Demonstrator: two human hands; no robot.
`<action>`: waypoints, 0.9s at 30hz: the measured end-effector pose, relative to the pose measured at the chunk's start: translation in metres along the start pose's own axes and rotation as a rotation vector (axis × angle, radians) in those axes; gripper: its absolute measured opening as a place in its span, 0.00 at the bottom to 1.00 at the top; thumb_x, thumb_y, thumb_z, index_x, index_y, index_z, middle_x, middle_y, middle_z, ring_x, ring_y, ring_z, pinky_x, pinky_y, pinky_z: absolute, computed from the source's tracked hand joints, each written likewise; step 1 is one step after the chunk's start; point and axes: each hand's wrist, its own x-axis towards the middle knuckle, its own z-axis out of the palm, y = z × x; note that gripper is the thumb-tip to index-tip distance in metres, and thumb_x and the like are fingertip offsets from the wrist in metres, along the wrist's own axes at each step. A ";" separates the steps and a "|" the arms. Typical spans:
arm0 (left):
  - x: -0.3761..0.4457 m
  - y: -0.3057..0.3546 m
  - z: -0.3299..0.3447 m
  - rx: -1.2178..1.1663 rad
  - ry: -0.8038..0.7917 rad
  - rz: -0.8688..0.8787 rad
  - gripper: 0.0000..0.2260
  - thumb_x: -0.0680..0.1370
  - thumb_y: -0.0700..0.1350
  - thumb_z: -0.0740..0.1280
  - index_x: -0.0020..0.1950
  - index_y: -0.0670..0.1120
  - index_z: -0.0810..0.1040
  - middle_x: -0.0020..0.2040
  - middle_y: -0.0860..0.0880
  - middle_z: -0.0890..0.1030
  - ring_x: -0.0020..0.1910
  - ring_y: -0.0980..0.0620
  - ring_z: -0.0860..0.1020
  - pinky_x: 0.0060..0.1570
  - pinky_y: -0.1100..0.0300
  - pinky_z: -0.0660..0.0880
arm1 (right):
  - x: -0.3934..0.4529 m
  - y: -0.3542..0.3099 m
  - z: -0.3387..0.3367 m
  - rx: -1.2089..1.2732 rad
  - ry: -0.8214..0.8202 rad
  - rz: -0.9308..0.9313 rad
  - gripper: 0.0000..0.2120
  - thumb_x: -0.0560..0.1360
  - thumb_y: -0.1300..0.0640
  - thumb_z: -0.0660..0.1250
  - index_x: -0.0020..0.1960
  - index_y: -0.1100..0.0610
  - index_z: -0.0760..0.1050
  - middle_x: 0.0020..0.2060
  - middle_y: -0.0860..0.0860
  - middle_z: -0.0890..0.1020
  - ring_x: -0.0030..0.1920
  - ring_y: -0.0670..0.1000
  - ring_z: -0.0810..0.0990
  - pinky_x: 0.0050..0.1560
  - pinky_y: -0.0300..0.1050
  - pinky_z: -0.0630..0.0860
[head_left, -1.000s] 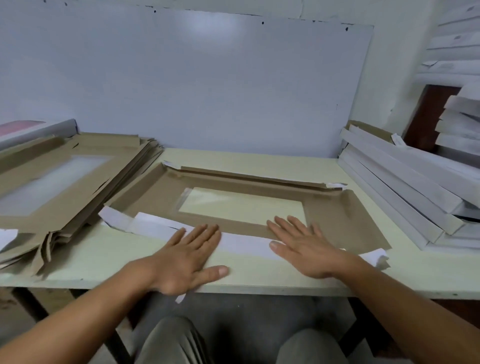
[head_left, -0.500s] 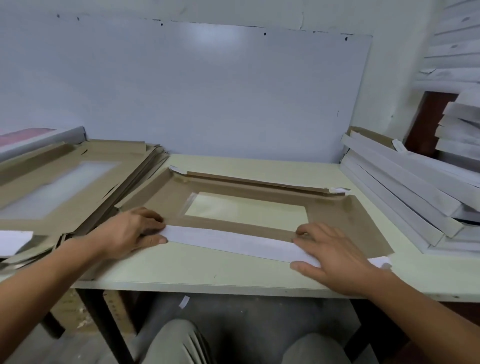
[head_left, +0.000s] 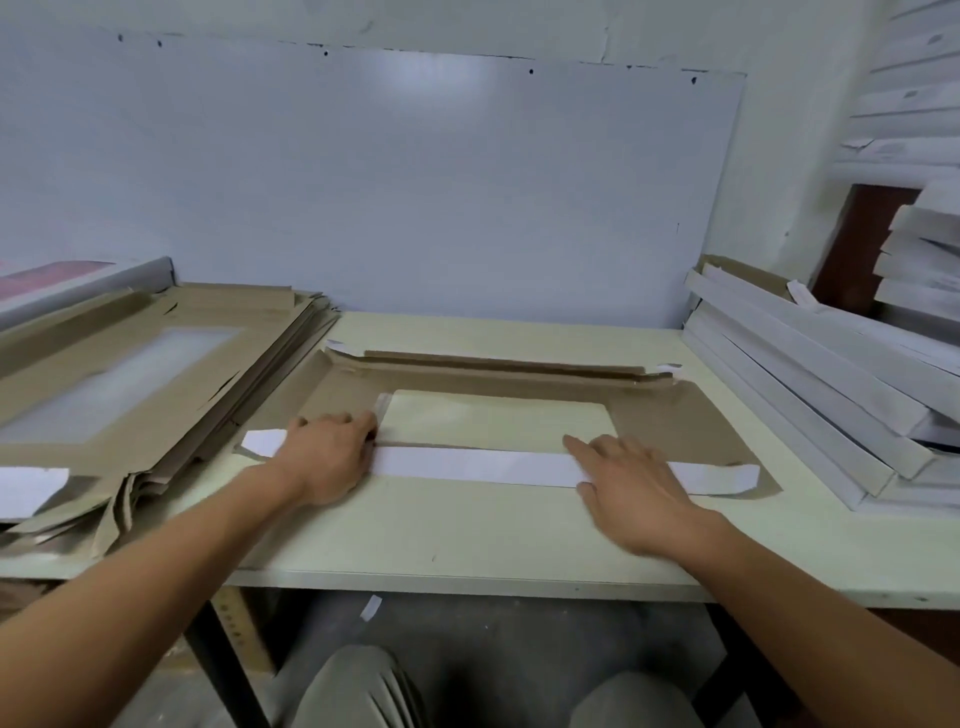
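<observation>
A flat brown cardboard sheet (head_left: 670, 415) with a rectangular window cut-out (head_left: 498, 421) lies on the pale table (head_left: 467, 540). Its long white flap (head_left: 467, 465) is folded over along the near edge. My left hand (head_left: 324, 457) sits on the flap's left part, its fingers curled over the flap's far edge by the window corner. My right hand (head_left: 628, 488) lies flat with straight fingers on the flap's right part. The flap's white ends stick out beyond both hands.
A stack of similar brown cardboard sheets (head_left: 104, 364) fills the table's left side. Folded white boxes (head_left: 810, 374) are piled at the right, with more stacked behind them. A large white panel (head_left: 415, 182) leans against the wall at the back.
The white flap has been folded over onto the sheet. My hands spread apart, then my left hand slid right along the flap toward the window corner and my right hand flattened on it.
</observation>
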 end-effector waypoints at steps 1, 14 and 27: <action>0.002 0.012 0.002 0.042 -0.019 0.011 0.11 0.79 0.47 0.57 0.61 0.50 0.69 0.57 0.46 0.75 0.58 0.44 0.73 0.59 0.48 0.66 | 0.003 -0.008 0.001 0.023 -0.054 -0.041 0.28 0.84 0.45 0.48 0.81 0.48 0.43 0.78 0.51 0.58 0.77 0.56 0.57 0.75 0.61 0.54; 0.006 0.029 0.004 -0.125 -0.414 0.111 0.32 0.78 0.70 0.40 0.80 0.58 0.40 0.79 0.60 0.39 0.78 0.59 0.38 0.76 0.49 0.39 | 0.021 0.011 0.015 0.189 -0.283 -0.075 0.35 0.80 0.32 0.38 0.81 0.48 0.34 0.79 0.42 0.36 0.78 0.42 0.34 0.78 0.54 0.35; -0.006 0.013 -0.001 0.146 0.058 -0.085 0.32 0.80 0.54 0.51 0.79 0.57 0.36 0.81 0.47 0.39 0.79 0.43 0.40 0.74 0.38 0.47 | -0.029 0.110 -0.011 -0.013 0.010 0.057 0.13 0.78 0.37 0.52 0.42 0.44 0.66 0.41 0.45 0.73 0.42 0.48 0.73 0.41 0.46 0.72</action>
